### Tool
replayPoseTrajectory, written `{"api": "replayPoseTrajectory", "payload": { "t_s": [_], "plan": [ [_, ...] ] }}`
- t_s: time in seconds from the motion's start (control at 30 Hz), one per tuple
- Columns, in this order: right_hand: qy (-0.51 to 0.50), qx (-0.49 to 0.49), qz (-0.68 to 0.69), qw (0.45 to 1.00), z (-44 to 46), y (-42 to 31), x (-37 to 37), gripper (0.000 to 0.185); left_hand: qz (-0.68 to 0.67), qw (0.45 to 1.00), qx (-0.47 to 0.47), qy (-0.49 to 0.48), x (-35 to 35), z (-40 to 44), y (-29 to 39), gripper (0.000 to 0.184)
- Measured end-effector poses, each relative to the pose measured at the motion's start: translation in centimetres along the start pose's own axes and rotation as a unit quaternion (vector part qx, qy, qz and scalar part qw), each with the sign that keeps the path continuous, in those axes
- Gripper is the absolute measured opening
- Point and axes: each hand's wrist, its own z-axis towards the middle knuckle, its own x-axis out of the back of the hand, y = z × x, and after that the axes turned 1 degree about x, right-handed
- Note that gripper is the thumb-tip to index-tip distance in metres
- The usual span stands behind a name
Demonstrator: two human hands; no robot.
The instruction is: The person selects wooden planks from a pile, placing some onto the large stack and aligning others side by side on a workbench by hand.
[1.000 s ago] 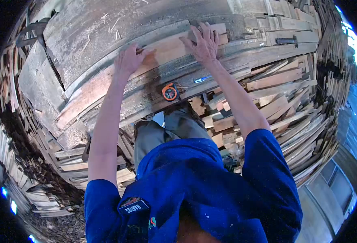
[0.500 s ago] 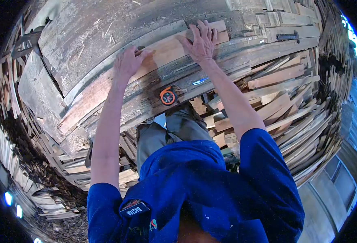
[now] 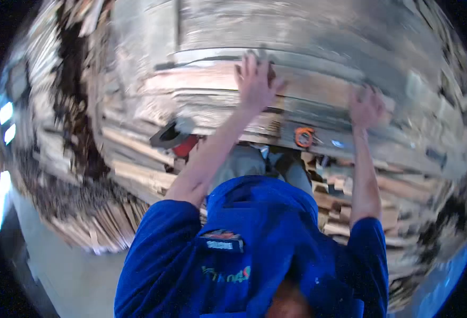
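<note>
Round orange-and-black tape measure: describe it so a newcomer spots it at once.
From the blue cloth shirt, look up to the near edge of the grey wooden workbench. There lies the round orange-and-black tape measure, left of a small blue object. Its bright orange ring sets it apart from both.

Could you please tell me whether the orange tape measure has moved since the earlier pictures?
No, not visibly: the orange tape measure still lies on the bench near its edge, beside the small blue item; only the view has turned.
</note>
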Motion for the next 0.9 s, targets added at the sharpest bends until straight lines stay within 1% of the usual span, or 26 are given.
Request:
{"api": "replayPoseTrajectory", "payload": {
  "t_s": [0.03, 0.07, 0.13, 0.17, 0.23, 0.27, 0.33, 0.37, 0.43, 0.47, 0.53, 0.57, 0.6, 0.67, 0.7, 0.77, 0.8, 0.9],
  "plan": [
    [0.016, 0.006, 0.042, 0.999, -0.1, 0.2, -0.5, 0.049, 0.029, 0.999, 0.016, 0.0, 1.3, -1.7, -0.5, 0.076],
    [0.034, 0.01, 0.077, 0.996, -0.3, 0.4, -1.4, 0.05, 0.043, 0.998, 0.036, 0.013, 1.7, -3.2, -1.3, 0.076],
    [-0.01, -0.01, 0.097, 0.995, -0.2, -0.4, -0.7, 0.054, -0.027, 0.999, 0.022, -0.013, 1.3, -5.8, -2.5, 0.075],
    [-0.008, 0.002, 0.108, 0.994, -0.1, -0.3, -1.0, 0.054, -0.022, 0.999, 0.034, -0.005, 1.2, -6.1, -2.9, 0.075],
    [-0.057, -0.014, 0.065, 0.996, -0.3, -0.3, -0.9, 0.058, -0.055, 0.998, 0.035, -0.011, 1.2, -6.4, -3.5, 0.072],
    [-0.055, -0.001, 0.072, 0.996, -0.5, -0.4, -0.7, 0.058, -0.072, 0.997, 0.038, -0.012, 1.1, -6.5, -3.7, 0.071],
    [-0.105, 0.005, 0.04, 0.994, -0.6, -0.7, -0.9, 0.056, -0.066, 0.996, 0.057, -0.002, 1.0, -6.2, -3.9, 0.069],
    [-0.102, 0.016, 0.044, 0.994, -0.8, -1.1, -1.5, 0.056, -0.064, 0.996, 0.064, -0.006, 0.8, -6.2, -3.8, 0.067],
    [-0.099, 0.064, 0.191, 0.975, -1.7, -2.0, -1.7, 0.063, -0.064, 0.995, 0.079, -0.01, 1.1, -6.4, -3.1, 0.065],
    [-0.099, 0.073, 0.194, 0.973, -1.6, -2.3, -1.3, 0.063, -0.072, 0.994, 0.076, -0.016, 1.5, -6.2, -2.9, 0.065],
    [-0.063, 0.096, 0.141, 0.983, -1.4, -3.8, -0.3, 0.061, -0.08, 0.994, 0.072, -0.017, 2.3, -5.6, -3.2, 0.065],
    [-0.047, 0.11, 0.121, 0.985, -1.4, -4.4, 0.0, 0.06, -0.069, 0.994, 0.088, -0.008, 2.5, -5.7, -3.5, 0.065],
    [-0.047, 0.127, 0.139, 0.981, -1.4, -4.4, -0.1, 0.06, -0.076, 0.993, 0.088, -0.011, 2.2, -5.8, -3.4, 0.065],
    [-0.007, 0.106, 0.185, 0.977, -1.7, -3.9, -1.6, 0.055, -0.085, 0.992, 0.09, -0.012, 1.7, -6.3, -3.3, 0.064],
    [-0.007, 0.119, 0.205, 0.971, -1.8, -3.9, -1.9, 0.055, -0.071, 0.992, 0.107, -0.001, 1.6, -6.6, -3.3, 0.064],
    [-0.034, 0.072, 0.099, 0.992, -1.7, -4.0, -1.6, 0.057, -0.074, 0.994, 0.077, 0.012, 1.6, -6.6, -3.3, 0.064],
    [-0.029, 0.079, 0.109, 0.99, -1.7, -3.9, -1.7, 0.057, -0.067, 0.994, 0.083, 0.021, 1.5, -6.6, -3.3, 0.064],
    [-0.05, 0.069, 0.056, 0.995, -1.9, -2.9, -2.9, 0.062, -0.08, 0.993, 0.072, 0.054, 0.9, -7.1, -3.2, 0.064]
  ]
}}
